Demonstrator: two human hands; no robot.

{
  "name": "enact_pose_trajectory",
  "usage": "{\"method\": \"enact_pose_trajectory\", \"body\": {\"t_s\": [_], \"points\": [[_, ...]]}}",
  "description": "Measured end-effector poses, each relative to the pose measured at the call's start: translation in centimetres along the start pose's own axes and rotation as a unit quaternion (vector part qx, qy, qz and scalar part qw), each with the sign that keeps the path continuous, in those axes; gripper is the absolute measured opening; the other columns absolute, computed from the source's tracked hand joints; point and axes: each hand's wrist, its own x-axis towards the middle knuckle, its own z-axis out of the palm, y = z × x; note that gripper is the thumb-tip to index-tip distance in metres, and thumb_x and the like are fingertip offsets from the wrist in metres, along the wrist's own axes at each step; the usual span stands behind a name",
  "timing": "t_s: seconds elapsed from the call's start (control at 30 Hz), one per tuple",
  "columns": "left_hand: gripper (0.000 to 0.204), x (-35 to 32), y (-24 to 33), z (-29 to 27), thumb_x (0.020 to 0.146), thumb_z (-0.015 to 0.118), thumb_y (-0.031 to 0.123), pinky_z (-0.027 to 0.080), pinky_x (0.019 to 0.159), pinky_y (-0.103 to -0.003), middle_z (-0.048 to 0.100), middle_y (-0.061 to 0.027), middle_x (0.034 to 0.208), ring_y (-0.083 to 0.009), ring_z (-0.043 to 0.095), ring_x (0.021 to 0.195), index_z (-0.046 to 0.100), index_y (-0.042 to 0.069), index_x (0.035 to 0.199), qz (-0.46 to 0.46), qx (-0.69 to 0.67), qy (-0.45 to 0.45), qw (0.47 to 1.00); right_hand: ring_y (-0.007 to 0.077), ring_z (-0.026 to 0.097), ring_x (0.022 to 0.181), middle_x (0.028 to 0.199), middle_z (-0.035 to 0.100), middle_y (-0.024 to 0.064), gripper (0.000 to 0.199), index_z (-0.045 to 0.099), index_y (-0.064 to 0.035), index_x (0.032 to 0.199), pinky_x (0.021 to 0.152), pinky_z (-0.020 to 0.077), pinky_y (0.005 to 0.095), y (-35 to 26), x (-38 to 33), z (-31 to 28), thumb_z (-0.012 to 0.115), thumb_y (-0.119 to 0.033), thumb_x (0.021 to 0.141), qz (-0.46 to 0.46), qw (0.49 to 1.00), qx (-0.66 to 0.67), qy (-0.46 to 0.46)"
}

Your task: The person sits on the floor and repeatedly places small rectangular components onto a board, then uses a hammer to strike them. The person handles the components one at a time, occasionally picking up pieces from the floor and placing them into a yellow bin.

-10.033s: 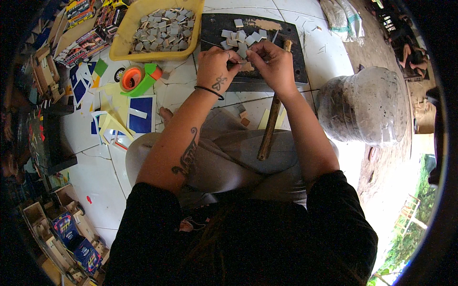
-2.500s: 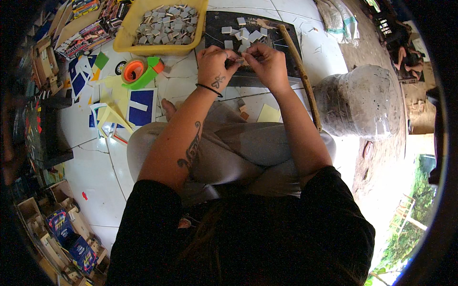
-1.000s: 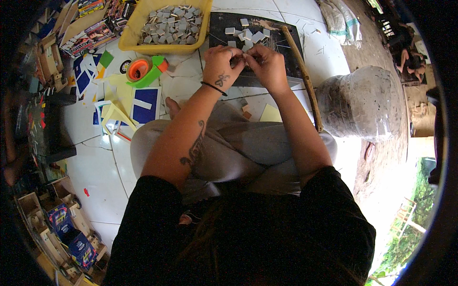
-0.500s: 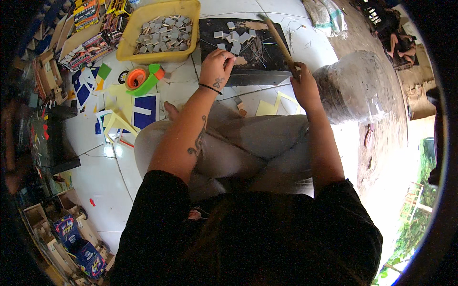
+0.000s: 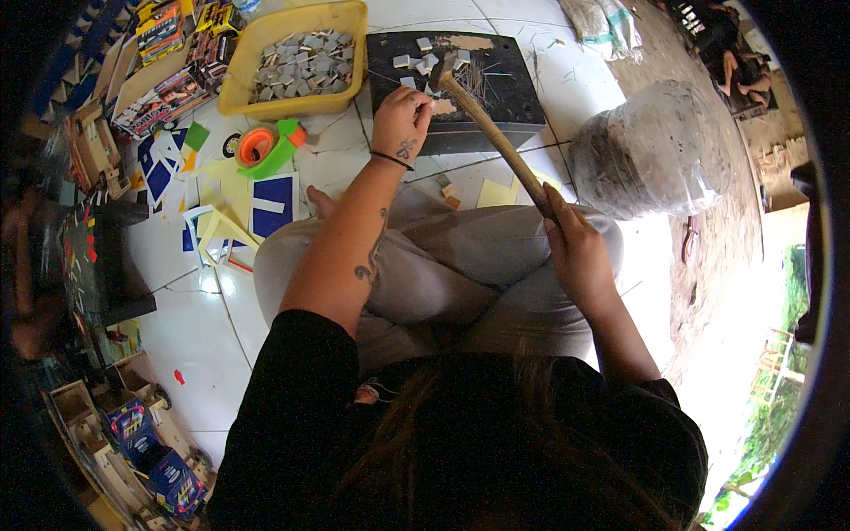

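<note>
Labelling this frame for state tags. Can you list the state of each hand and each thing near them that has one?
Left hand: closed, pinching a small piece down on the board.
Right hand: closed around the hammer handle.
Wooden-handled hammer: raised, tilted, head above the board.
Dark rectangular work board: flat on the floor, small pale square pieces lying on it.
Yellow plastic tray: open, filled with grey square pieces.
Clear plastic sack: bulging, full of dark material.

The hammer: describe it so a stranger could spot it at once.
Start at the dark slab on the white tiled floor ahead of the crossed legs. The hammer slants across its near edge, gripped by the right hand. Nothing nearby shares its long brown wooden handle.
</note>
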Motion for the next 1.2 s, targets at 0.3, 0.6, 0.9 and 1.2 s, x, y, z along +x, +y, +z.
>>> {"method": "enact_pose_trajectory", "body": {"t_s": [0.3, 0.6, 0.9, 1.2], "points": [[0.006, 0.2, 0.6, -0.3, 0.074, 0.063, 0.004, 0.047, 0.068, -0.035, 0.058, -0.0106, 0.076, -0.0284, 0.057, 0.071, 0.06, 0.001, 0.077, -0.002, -0.008, 0.001, 1.0, 0.0387, 0.061, 0.09, 0.102, 0.06, 0.0231, 0.042, 0.043, -0.0083, 0.13, 0.074, 0.0489, 0.0411, 0.2, 0.1, -0.6, 0.052, -0.01, 0.089, -0.022, 0.996, 0.074, 0.047], [0.007, 0.0, 0.6, -0.3, 0.077, 0.063, 0.007, 0.047, 0.065, -0.035, 0.06, -0.011, 0.074, -0.0277, 0.058, 0.07, 0.061, 0.001, 0.078, -0.007, -0.016, -0.003, 1.0, 0.0359, 0.062, 0.088, 0.097, 0.061, 0.0222, 0.039, 0.044, -0.0057, 0.128, 0.075, 0.0478, 0.0399, 0.7, 0.4, -0.8, 0.051, -0.01, 0.089, 0.004, 0.996, 0.083, 0.041], [0.019, 1.4, 2.2, -1.8, 0.085, 0.06, 0.02, 0.047, 0.062, -0.028, 0.065, -0.0085, 0.077, -0.0167, 0.06, 0.066, 0.068, 0.004, 0.092, -0.149, -0.108, -0.021, 0.983, 0.0442, 0.054, 0.088, 0.101, 0.051, 0.0277, 0.05, 0.035, -0.0041, 0.134, 0.077, 0.0464, 0.0481, 6.8, 9.2, 4.4, 0.045, -0.005, 0.085, -0.019, 0.99, -0.009, 0.14], [0.02, 1.7, 7.0, -6.2, 0.089, 0.056, 0.02, 0.046, 0.066, -0.025, 0.067, -0.0044, 0.083, -0.0111, 0.061, 0.075, 0.068, 0.004, 0.092, -0.213, -0.258, -0.111, 0.936, 0.0357, 0.057, 0.084, 0.109, 0.052, 0.0215, 0.051, 0.044, -0.0066, 0.128, 0.075, 0.0474, 0.0395, 2.8, 11.1, 5.3, 0.061, -0.012, 0.081, -0.088, 0.96, -0.081, 0.252]]}}
